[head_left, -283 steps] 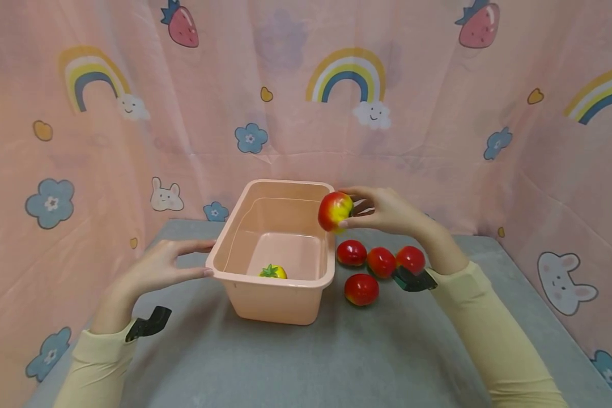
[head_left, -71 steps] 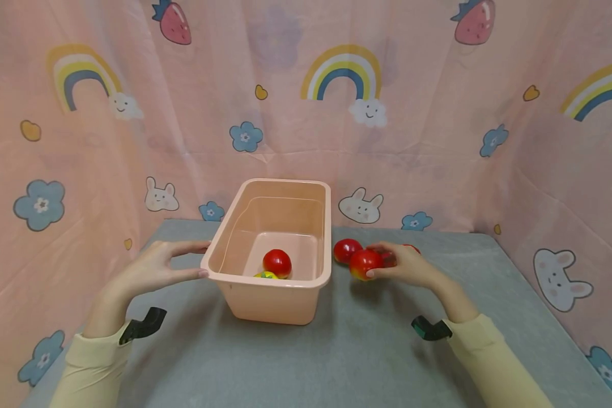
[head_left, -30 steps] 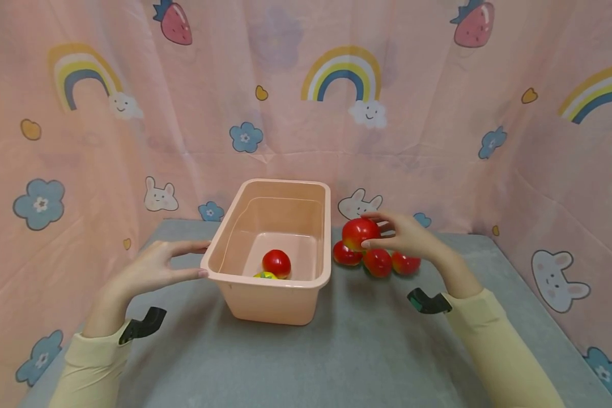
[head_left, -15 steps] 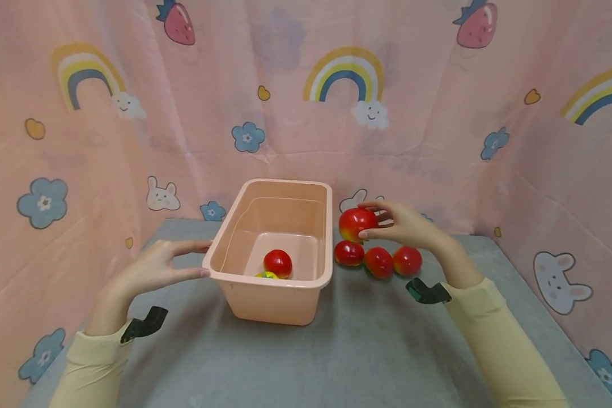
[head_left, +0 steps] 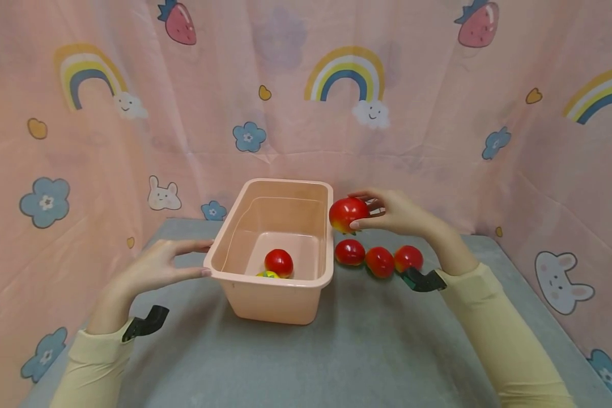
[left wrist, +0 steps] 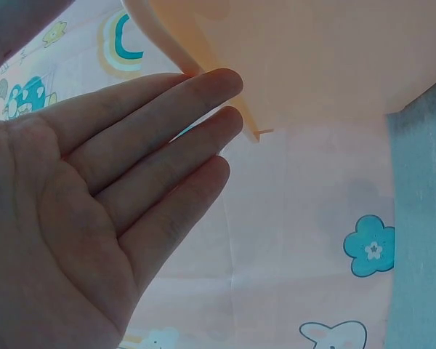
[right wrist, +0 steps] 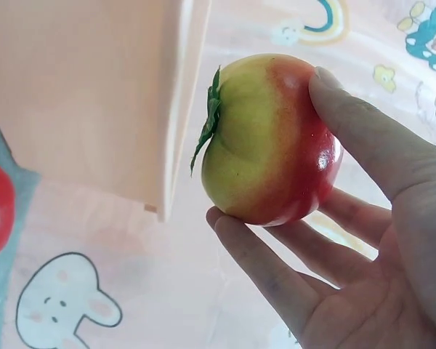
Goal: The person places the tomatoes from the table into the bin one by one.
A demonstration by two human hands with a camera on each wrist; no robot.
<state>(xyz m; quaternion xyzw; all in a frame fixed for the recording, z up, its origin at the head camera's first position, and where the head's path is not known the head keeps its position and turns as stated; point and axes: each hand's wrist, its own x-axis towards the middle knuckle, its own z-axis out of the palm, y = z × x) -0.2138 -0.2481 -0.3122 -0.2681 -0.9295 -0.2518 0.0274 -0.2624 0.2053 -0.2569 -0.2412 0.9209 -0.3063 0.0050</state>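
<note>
My right hand (head_left: 395,211) pinches a red tomato (head_left: 348,214) between thumb and fingers, raised beside the right rim of a peach-coloured plastic bin (head_left: 275,300). In the right wrist view this tomato (right wrist: 265,145) shows a yellow-green end with a green leafy calyx. My left hand (head_left: 155,266) has its thumb and fingertips at the bin's left rim. The left wrist view shows straight fingers (left wrist: 167,138) against the bin wall. Inside the bin lie a red tomato (head_left: 279,263) and a yellow one with green leaves (head_left: 268,274), partly hidden by the front wall.
Three red tomatoes rest right of the bin: one near its wall (head_left: 349,253), a middle one (head_left: 379,262) and a right one (head_left: 408,258). They stand on a grey table (head_left: 387,351). A pink patterned curtain (head_left: 428,124) hangs behind and at both sides.
Earlier my right hand held a red-yellow tomato, and one tomato was added to the bin. It then gripped another from the group and lifted it up and left. The left hand stayed put.
</note>
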